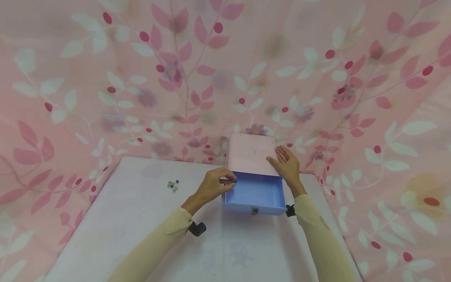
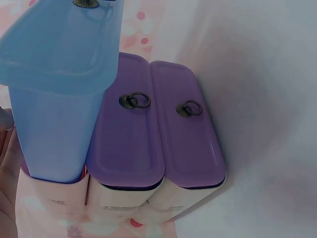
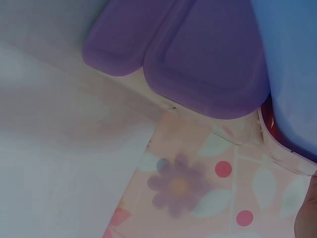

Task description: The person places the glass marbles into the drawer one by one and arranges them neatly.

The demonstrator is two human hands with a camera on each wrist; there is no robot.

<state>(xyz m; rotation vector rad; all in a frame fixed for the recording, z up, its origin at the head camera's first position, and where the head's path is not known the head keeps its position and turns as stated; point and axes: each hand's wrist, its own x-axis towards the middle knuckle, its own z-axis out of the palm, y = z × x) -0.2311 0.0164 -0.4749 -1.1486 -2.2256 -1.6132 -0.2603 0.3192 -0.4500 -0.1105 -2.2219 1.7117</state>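
A small chest of drawers with a pale pink top (image 1: 251, 152) stands at the back of the table, its top blue drawer (image 1: 258, 192) pulled out. In the left wrist view, two purple drawers (image 2: 129, 129) below it are closed, each with a metal ring pull (image 2: 136, 100). My left hand (image 1: 215, 182) is over the drawer's left edge, pinching a small dark-blue bead (image 1: 234, 181) between thumb and fingertips. On the chest's upper right side, my right hand (image 1: 287, 164) rests with fingers extended and the thumb on the top.
Several small green, blue and clear beads (image 1: 172, 186) lie on the white table (image 1: 141, 219), left of the chest. Floral pink cloth (image 1: 190, 78) hangs behind and at both sides. Dark wrist-camera mounts (image 1: 197, 228) stick out beneath the sleeves.
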